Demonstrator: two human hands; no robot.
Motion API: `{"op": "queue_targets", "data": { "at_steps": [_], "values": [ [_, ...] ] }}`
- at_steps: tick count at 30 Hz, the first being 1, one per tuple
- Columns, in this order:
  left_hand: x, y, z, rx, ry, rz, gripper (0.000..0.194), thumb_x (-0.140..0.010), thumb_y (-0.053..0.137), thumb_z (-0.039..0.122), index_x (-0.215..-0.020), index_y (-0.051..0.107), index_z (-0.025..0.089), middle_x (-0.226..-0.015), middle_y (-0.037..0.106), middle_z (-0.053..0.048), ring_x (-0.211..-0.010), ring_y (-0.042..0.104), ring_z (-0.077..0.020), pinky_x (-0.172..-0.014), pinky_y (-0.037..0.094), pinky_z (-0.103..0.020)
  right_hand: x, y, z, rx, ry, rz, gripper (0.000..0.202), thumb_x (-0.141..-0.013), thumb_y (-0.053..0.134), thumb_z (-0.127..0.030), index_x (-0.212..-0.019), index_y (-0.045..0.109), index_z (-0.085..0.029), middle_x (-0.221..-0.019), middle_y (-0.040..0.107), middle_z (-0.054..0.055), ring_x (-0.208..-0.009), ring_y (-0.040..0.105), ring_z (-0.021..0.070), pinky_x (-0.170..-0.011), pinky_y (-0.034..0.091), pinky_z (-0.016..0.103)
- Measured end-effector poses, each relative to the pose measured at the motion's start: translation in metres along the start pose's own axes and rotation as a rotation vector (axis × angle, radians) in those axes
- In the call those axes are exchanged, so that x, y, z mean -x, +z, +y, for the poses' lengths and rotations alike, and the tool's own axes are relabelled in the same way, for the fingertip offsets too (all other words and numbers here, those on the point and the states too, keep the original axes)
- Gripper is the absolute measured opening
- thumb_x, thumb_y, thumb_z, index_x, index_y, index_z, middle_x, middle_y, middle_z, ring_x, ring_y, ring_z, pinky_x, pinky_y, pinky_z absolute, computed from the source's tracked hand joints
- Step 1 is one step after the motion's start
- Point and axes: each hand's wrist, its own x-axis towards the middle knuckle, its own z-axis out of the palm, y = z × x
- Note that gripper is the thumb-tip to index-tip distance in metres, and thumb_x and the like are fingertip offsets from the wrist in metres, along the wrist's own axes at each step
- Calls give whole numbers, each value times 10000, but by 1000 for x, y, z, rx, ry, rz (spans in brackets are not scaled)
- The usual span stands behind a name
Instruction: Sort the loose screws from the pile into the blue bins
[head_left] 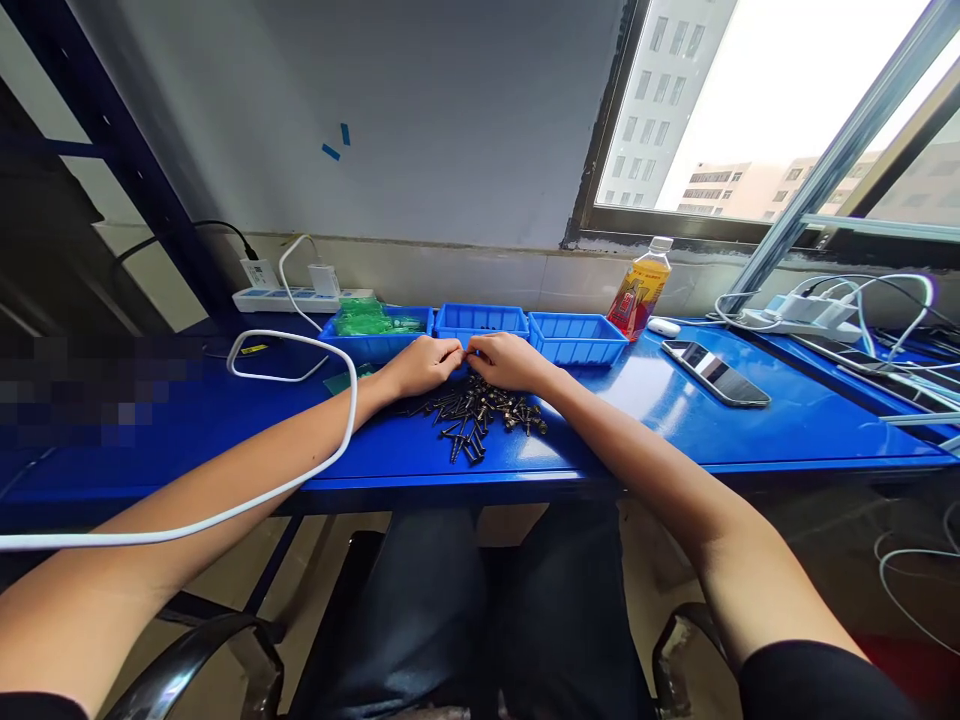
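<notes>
My left hand and my right hand meet above the back of a pile of dark screws on the blue table. Both hands are closed, fingertips pinched together and almost touching each other. Whatever sits between the fingers is too small or hidden to make out. Just behind them stands the middle blue bin, with a few small dark pieces inside. The left blue bin holds green plastic bags. To the right, another blue bin shows a bare inside.
A drink bottle and a phone are on the right. Power strips with plugs stand along the wall. A white cable loops across my left forearm. The table's front edge runs close to my lap.
</notes>
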Motion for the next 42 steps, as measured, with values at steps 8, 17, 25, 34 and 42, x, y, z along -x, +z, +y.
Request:
{"op": "queue_targets", "data": {
  "at_steps": [8,17,25,34,42],
  "values": [
    [1,-1,3,-6,-24,-10,256,-789,328,321,-587,422,194,-478,420,34,-476,391,-114,-513,283,-240,0,1,2,-1,2,-3,242,-891,413,-247,-938,636,-164,-954,686,67,-824,601,170,-634,309,248],
    [1,-2,0,-15,-22,-11,279,-805,346,313,-630,513,174,-506,495,24,-495,429,-119,-540,324,-233,0,1,2,-14,10,1,267,-899,408,-273,-941,646,-160,-947,687,68,-814,592,165,-631,301,243],
    [1,-2,0,-22,-27,-13,290,-806,351,311,-674,563,161,-529,517,20,-504,438,-120,-546,321,-234,1,-2,2,-16,23,-20,263,-907,410,-285,-962,634,-159,-956,683,70,-856,603,179,-666,328,248],
    [2,-2,0,-35,-27,-25,314,-808,341,326,-703,587,162,-567,556,7,-529,462,-129,-557,325,-237,0,-3,2,-4,18,-30,274,-911,390,-255,-1004,628,-157,-1006,684,80,-906,613,192,-701,354,254],
    [1,-1,-2,-39,-29,-27,328,-819,344,316,-779,625,151,-647,628,-23,-589,530,-152,-584,352,-246,2,-9,-3,-4,58,-73,293,-937,348,-244,-1055,602,-158,-1037,676,91,-937,617,201,-734,362,261]
  ]
}}
